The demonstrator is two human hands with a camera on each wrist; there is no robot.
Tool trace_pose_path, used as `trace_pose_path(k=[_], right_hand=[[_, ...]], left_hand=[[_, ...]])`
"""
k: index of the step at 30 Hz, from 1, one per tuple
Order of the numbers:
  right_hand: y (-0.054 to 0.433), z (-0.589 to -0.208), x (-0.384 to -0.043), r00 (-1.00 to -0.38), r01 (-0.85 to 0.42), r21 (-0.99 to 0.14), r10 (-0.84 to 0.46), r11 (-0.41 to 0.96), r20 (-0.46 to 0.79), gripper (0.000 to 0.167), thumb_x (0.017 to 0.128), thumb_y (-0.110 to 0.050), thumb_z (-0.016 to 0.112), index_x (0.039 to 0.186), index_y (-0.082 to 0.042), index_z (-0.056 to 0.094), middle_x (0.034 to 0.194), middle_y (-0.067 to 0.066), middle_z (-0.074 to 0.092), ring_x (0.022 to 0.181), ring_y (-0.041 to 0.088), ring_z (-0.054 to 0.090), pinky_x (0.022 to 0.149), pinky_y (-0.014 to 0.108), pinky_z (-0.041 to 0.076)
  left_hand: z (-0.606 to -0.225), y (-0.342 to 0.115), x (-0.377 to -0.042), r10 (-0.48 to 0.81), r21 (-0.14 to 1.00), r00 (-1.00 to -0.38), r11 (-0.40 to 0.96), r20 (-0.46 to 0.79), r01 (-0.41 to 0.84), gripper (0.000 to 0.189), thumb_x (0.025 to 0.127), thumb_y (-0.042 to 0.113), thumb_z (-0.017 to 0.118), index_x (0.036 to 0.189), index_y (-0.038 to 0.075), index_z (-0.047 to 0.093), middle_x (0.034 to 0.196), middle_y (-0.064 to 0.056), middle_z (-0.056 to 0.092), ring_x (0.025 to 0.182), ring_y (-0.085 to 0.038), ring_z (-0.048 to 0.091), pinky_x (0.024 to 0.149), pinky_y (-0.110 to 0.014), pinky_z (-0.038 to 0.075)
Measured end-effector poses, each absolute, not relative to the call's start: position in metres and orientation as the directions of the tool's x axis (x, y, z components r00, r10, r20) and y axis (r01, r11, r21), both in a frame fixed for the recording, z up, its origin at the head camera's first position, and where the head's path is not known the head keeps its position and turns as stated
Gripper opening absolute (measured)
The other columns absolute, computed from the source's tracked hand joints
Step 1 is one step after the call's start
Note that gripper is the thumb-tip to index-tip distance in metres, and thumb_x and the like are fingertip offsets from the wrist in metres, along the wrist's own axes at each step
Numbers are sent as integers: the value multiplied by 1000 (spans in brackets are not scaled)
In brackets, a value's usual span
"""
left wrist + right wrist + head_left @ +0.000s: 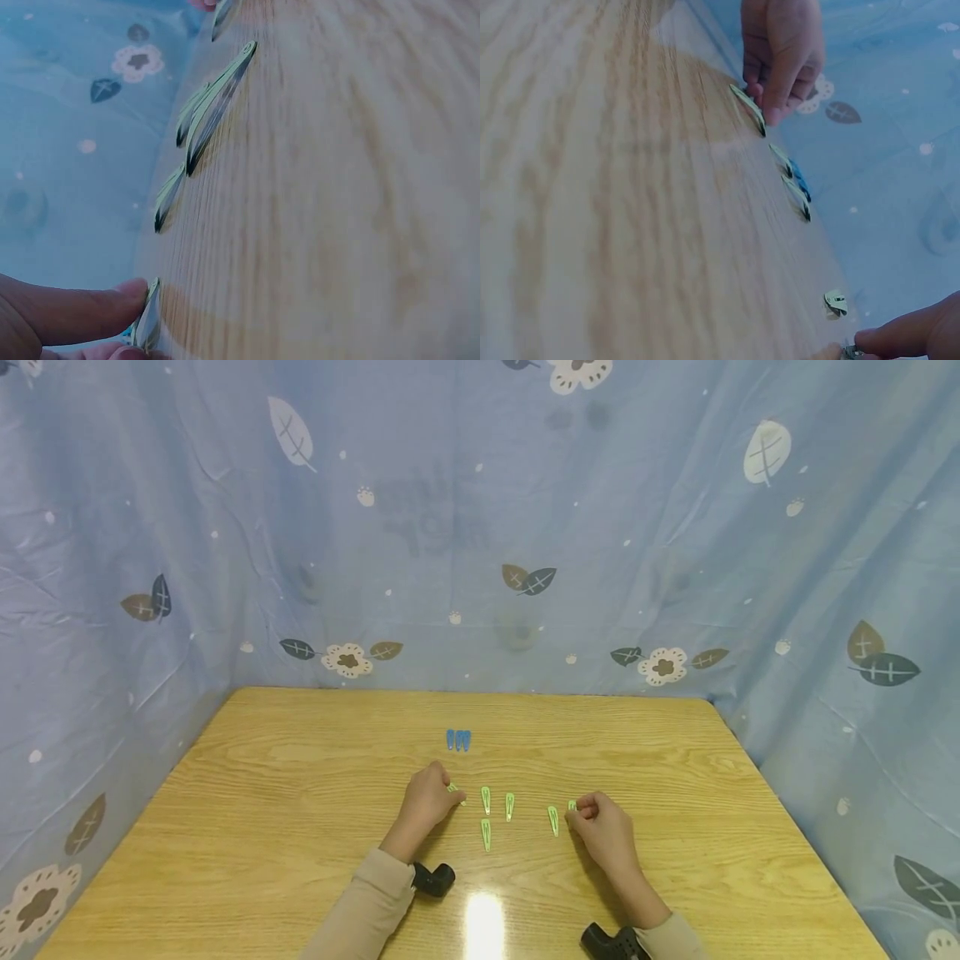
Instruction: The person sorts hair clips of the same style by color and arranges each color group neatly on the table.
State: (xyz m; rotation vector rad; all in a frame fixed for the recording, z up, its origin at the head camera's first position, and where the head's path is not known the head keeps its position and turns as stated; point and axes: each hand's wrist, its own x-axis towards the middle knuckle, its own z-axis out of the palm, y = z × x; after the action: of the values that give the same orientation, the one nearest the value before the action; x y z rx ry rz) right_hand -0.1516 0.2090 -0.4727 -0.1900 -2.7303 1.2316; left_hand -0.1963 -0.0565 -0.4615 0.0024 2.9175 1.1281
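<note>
My left hand (pixel 427 797) pinches a green snap hair clip (pixel 454 790) between thumb and fingers, low over the table. On the right side, my right hand (pixel 603 831) pinches another green hair clip (pixel 572 805), mostly covered by its fingertips. Between the hands lie several more green hair clips: one near the left hand (pixel 485 800), one below it (pixel 486 834), one beside them (pixel 510 807) and one close to the right hand (pixel 553 820). In the left wrist view, the thumb (pixel 90 311) presses against the held clip's edge.
Farther back on the wooden table (pixel 300 760), three blue hair clips (pixel 459 740) lie side by side. A blue patterned curtain (pixel 450 527) surrounds the table's back and sides. Black wrist cameras (pixel 435 880) sit on both sleeves.
</note>
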Motion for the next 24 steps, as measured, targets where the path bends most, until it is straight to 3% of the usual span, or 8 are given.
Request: trace_pose_path(k=[12,24], right_hand=[[204,-470,-152,-988,15,-690,116,724,101,16,79,-6,69,93,1,65,73,1,60,64,11,51,53,20,40],[210,-473,-151,-990,31,-733,123,679,72,20,80,-7,68,99,-1,67,75,1,60,61,9,49,51,21,38]], left_hand=[[-459,-58,-196,5,679,-1000,734,-21,-11,27,78,11,76,92,-2,58,84,-9,60,73,-21,54,64,-34,48],[-457,-60,-198,-4,727,-999,685,-54,-42,30,78,6,75,101,-6,60,86,-12,62,75,-21,57,66,-35,50]])
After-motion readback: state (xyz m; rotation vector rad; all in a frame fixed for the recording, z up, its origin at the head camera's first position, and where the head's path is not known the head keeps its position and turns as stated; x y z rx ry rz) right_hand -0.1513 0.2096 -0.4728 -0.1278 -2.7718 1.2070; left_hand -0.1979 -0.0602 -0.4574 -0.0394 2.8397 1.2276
